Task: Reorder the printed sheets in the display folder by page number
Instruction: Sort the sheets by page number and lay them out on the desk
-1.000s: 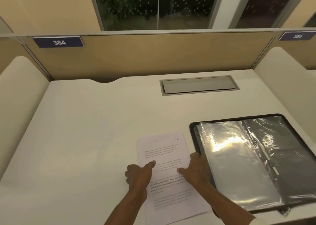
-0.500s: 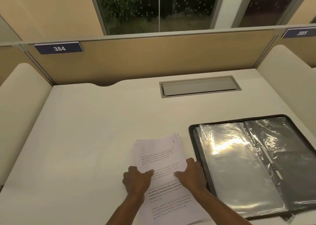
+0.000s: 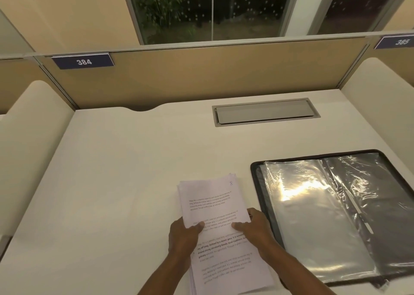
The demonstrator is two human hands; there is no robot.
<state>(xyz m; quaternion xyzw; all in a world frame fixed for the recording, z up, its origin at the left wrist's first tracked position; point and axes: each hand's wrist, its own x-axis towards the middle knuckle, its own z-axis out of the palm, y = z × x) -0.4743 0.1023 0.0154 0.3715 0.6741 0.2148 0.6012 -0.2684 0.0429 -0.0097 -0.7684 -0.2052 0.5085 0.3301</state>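
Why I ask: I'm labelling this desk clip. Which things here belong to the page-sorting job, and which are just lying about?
In the job:
stack of sheets, top page marked 8
left hand and right hand, holding the stack at its side edges
folder, open, to the right of the stack

Just there:
hatch set in the desk
sign 384
sign 385

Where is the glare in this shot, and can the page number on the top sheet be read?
Head view: warm glare washes out the left sleeve of the open display folder. Head view: the stack of printed sheets is evenly lit, the handwritten 8 at its top right corner reads clearly, the body text is too soft.
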